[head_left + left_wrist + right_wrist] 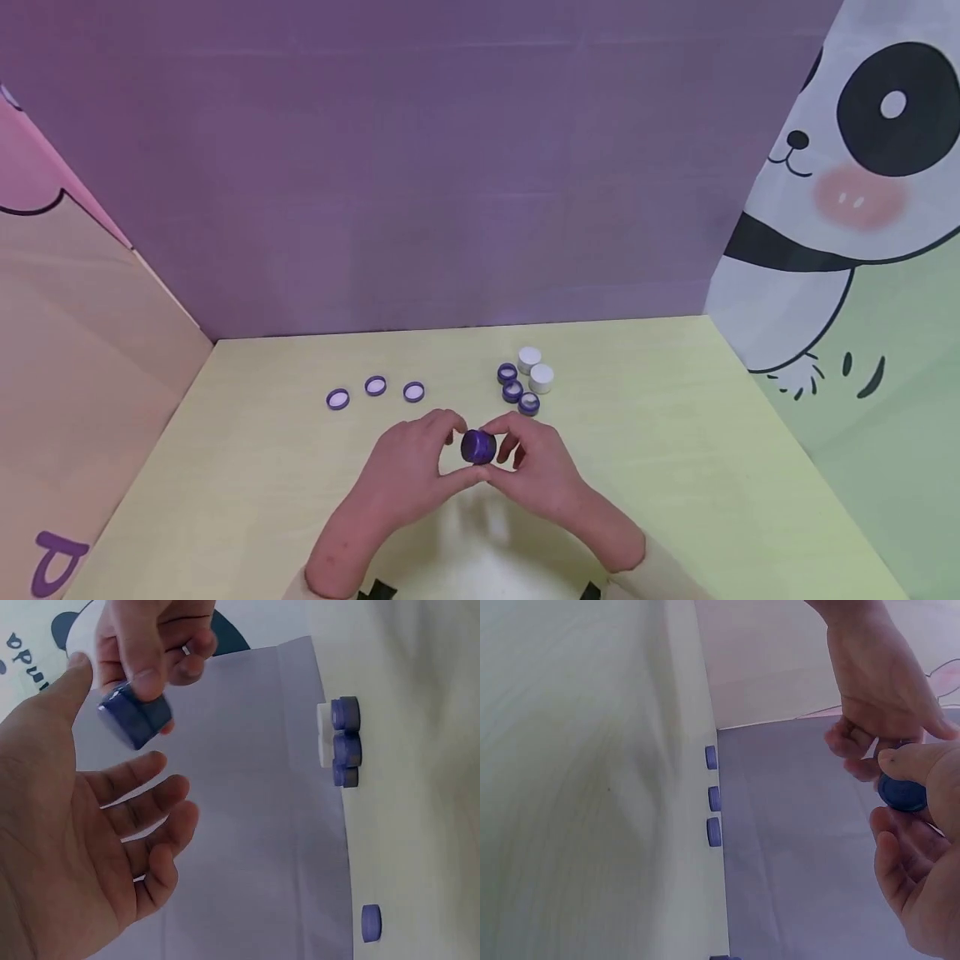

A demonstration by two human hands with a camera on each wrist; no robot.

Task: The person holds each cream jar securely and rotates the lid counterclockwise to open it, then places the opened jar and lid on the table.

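Holding a small purple jar [477, 446] just above the bench [675, 467], both hands meet at its sides; the left hand [408, 471] has its thumb and fingertips on the jar with the other fingers [142, 776] loosely spread, while the right hand [536, 467] pinches it between curled fingers [911, 761]. The step looks like twisting the lid; the next move likely calls for a firm counter-grip. At twelve o'clock from the hands stand three open purple jars [513, 390], contents too small to tell, touching two white jars [536, 369]; at ten o'clock lie three purple lids [375, 386], well apart from the cluster.
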